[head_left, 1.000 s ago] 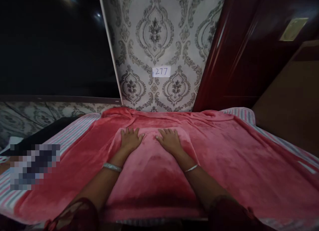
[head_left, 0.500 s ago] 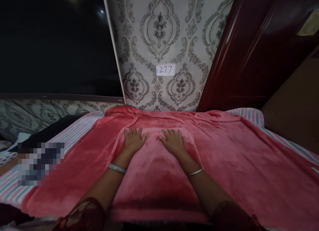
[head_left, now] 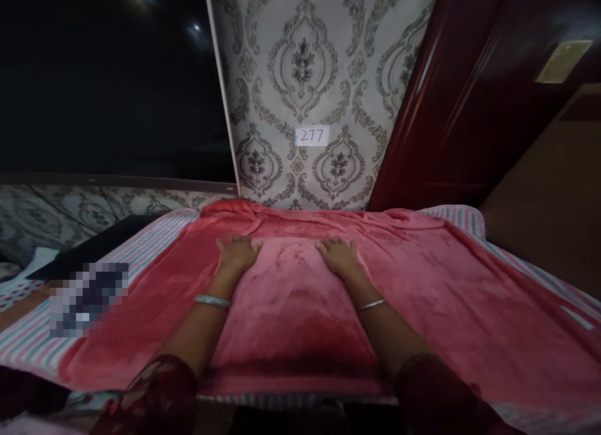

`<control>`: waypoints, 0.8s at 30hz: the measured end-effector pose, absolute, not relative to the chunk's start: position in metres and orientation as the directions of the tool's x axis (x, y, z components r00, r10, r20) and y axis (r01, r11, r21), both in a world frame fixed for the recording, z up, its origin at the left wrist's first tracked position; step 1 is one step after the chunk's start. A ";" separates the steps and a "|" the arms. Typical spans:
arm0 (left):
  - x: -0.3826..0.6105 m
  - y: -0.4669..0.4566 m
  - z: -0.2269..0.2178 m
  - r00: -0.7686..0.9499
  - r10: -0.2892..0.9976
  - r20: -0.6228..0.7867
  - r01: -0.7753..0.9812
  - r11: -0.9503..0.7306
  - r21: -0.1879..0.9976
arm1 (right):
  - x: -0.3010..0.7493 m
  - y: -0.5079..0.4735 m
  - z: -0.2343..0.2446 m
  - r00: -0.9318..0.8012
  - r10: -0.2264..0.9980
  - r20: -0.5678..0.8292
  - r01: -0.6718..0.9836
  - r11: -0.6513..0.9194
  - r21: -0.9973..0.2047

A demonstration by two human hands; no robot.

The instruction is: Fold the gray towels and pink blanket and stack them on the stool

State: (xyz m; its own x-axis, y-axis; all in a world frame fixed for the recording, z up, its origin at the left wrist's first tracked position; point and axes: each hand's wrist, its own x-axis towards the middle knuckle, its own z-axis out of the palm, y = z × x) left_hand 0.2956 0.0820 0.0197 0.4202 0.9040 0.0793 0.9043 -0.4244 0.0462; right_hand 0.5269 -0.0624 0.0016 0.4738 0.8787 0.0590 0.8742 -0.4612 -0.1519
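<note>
A pink-red plush blanket [head_left: 432, 297] covers the surface before me, with a folded panel of it [head_left: 291, 297] lying in the middle. My left hand [head_left: 237, 258] rests palm down on the far left corner of that panel, thumb held out to the side. At the far right corner, my right hand [head_left: 339, 258] presses down in the same way. Both hands look open, their fingertips pointing away from me and partly foreshortened. Between them the plush shows darker brushed marks.
Striped cloth [head_left: 159, 231] shows beneath the blanket at its sides. Bunched blanket folds [head_left: 300, 214] run along the back by the patterned wall [head_left: 305, 59]. A large dark screen [head_left: 107, 84] stands back left, a dark red door [head_left: 436, 122] back right. A blurred-out patch covers something at left.
My hands have moved apart, the left one leftward and the right one rightward, out to the panel's far corners. The view has shifted slightly.
</note>
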 end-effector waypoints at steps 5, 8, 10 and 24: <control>0.288 0.096 0.011 0.369 0.929 0.012 0.922 -0.367 0.123 | 0.536 -0.067 -0.006 0.543 0.837 0.065 0.828 -0.521 -0.207; 0.290 0.097 0.005 0.367 0.929 0.036 0.925 -0.369 0.094 | 0.536 -0.067 -0.011 0.547 0.833 0.082 0.825 -0.520 -0.222; 0.291 0.097 0.003 0.369 0.929 0.039 0.924 -0.371 0.087 | 0.537 -0.067 -0.013 0.546 0.833 0.086 0.826 -0.518 -0.223; 0.288 0.095 0.003 0.375 0.925 0.063 0.921 -0.379 0.092 | 0.537 -0.068 -0.016 0.550 0.825 0.128 0.829 -0.521 -0.203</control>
State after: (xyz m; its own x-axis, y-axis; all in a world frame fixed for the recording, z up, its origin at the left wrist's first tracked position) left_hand 0.2884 0.0950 0.0031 0.3746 0.9250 0.0630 0.9207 -0.3792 0.0923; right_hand 0.5366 -0.0680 -0.0157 0.5497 0.8255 0.1281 0.8293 -0.5207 -0.2030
